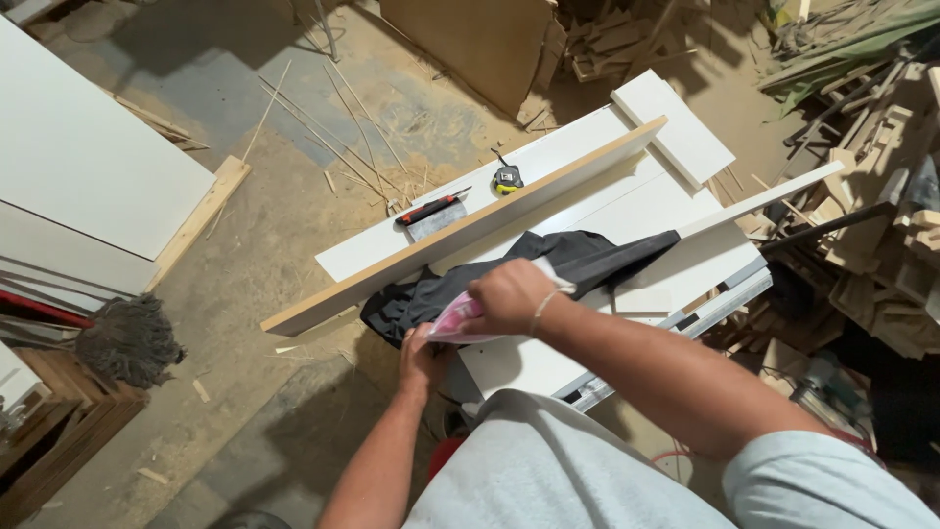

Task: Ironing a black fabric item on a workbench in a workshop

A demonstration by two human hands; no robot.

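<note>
Seen from the head camera, both hands meet near the centre of the view, over the near edge of a white surface made of stacked white panels. The right hand comes in from four o'clock, curled down with its fingers closed on a pink and white plastic packet; a thin band shows at its wrist. The left hand rises from six o'clock and grips the packet's lower left end, its fingers tucked beneath so only the back of the hand shows. The packet lies between the two hands, held just above the surface edge.

Right behind the hands, toward twelve o'clock, a dark grey cloth lies crumpled across the white panels, spreading from nine o'clock to two o'clock of the hands. A long board with a brown edge runs diagonally from eight o'clock up to one o'clock, standing on its edge beside the cloth. Beyond it, on a white panel, rest a red-handled tool with a flat grey blade and, just to its right, a yellow and black tape measure.

At nine o'clock of the frame a large white sheet lies over the dusty floor, with a mop head below it. Offcuts of wood pile up at three o'clock
</note>
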